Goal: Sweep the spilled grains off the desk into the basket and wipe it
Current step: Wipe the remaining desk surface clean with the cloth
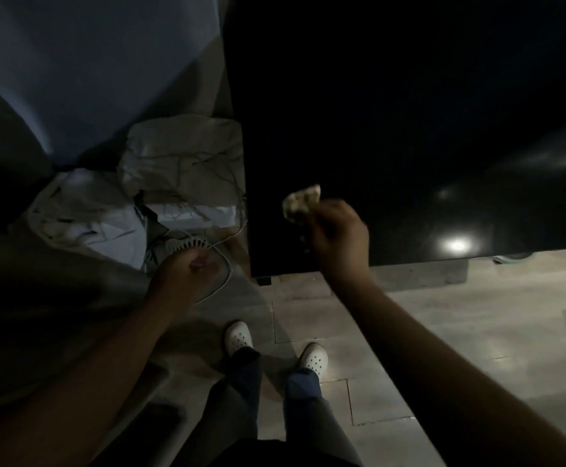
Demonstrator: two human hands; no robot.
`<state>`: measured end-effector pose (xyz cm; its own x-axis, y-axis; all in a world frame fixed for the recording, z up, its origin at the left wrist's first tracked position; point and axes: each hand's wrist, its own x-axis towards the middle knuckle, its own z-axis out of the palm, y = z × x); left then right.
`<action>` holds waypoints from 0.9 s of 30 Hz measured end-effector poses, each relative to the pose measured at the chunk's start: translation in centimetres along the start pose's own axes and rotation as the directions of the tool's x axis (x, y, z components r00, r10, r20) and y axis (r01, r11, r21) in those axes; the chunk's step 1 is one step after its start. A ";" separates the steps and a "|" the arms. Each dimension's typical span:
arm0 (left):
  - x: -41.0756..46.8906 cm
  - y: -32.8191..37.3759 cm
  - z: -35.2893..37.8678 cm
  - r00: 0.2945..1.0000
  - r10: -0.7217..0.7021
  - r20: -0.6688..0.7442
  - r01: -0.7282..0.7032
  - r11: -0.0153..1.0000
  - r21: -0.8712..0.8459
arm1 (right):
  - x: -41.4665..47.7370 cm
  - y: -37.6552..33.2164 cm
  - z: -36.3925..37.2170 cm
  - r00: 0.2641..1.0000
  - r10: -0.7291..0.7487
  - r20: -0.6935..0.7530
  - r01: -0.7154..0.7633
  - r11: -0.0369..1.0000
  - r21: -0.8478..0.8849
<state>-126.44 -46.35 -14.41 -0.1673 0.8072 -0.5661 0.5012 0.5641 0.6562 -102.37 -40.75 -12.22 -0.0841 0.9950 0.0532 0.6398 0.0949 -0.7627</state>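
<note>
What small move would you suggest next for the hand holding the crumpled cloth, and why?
Probably wipe the crumpled cloth, pinched in the right hand, leftward across the black desk: it is over the near-left corner, and the white basket is down beside that edge.

The wad (pixel 300 202) in the right grip (pixel 335 237) is hanging over the near left corner of the table (pixel 409 129); the basket (pixel 185 245) is sitting on the floor (pixel 477 315) left of it, under the left grip (pixel 187 276).
</note>
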 end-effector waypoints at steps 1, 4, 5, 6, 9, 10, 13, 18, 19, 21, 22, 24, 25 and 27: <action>0.0 -0.2 0.2 1.000 -0.014 -0.001 0.014 1.000 -0.008 | 2.5 -0.2 0.9 1.000 -0.020 0.004 0.020 0.999 -0.033; 0.0 -1.3 0.7 0.998 -0.027 -0.060 0.027 1.000 0.012 | 5.2 -0.5 4.2 0.998 -0.009 0.066 0.018 0.989 -0.145; 0.0 -1.7 0.7 0.996 -0.021 -0.089 0.024 0.999 0.029 | 4.3 -0.6 4.7 0.997 -0.019 0.074 0.031 0.985 -0.170; -0.1 -2.1 0.7 0.994 -0.022 -0.110 0.026 0.999 0.032 | 2.6 -0.5 5.0 0.994 -0.042 0.099 0.059 0.983 -0.175; -0.4 -2.8 0.4 0.993 -0.033 -0.115 0.042 0.996 0.075 | -4.5 -1.1 3.1 0.935 -0.034 0.352 0.048 0.998 -0.031; -0.4 -3.1 0.3 0.993 -0.041 -0.108 0.052 0.994 0.099 | -6.2 -1.7 2.2 0.883 0.024 0.469 -0.030 1.000 0.005; -0.6 -3.3 0.3 0.992 -0.063 -0.110 0.077 0.989 0.125 | -6.9 -2.7 0.8 0.874 0.081 0.478 -0.160 0.979 0.127; -1.0 -3.4 0.0 0.990 -0.058 -0.128 0.071 0.992 0.102 | -0.2 -1.9 0.6 0.998 0.016 0.058 -0.017 1.000 0.015; -1.1 -3.6 0.0 0.990 -0.054 -0.130 0.069 0.991 0.112 | 1.0 -1.1 1.0 0.999 0.002 0.035 0.000 0.998 -0.063; -1.4 -4.0 -0.2 0.990 -0.049 -0.131 0.065 0.990 0.123 | 1.9 0.5 2.2 0.998 -0.005 0.058 0.015 0.984 -0.178; -1.5 -4.1 -0.2 0.991 -0.045 -0.128 0.060 0.992 0.114 | 1.7 1.0 2.8 0.998 -0.003 0.056 0.016 0.976 -0.217; -1.7 -4.4 -0.3 0.992 -0.041 -0.123 0.054 0.993 0.103 | -0.2 1.0 3.8 0.999 -0.031 0.044 0.041 0.972 -0.233; -1.7 -4.4 -0.4 0.992 -0.038 -0.122 0.051 0.993 0.107 | -1.7 0.5 4.0 0.994 -0.063 0.085 0.079 0.976 -0.203; -1.9 -4.6 -0.5 0.993 -0.029 -0.118 0.043 0.992 0.117 | -4.6 -1.0 3.6 0.949 -0.109 0.296 0.143 0.985 -0.096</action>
<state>-128.83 -50.36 -16.14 -0.2810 0.8053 -0.5220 0.5895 0.5741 0.5683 -105.36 -45.54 -14.07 -0.3755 0.9250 -0.0572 0.6916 0.2386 -0.6818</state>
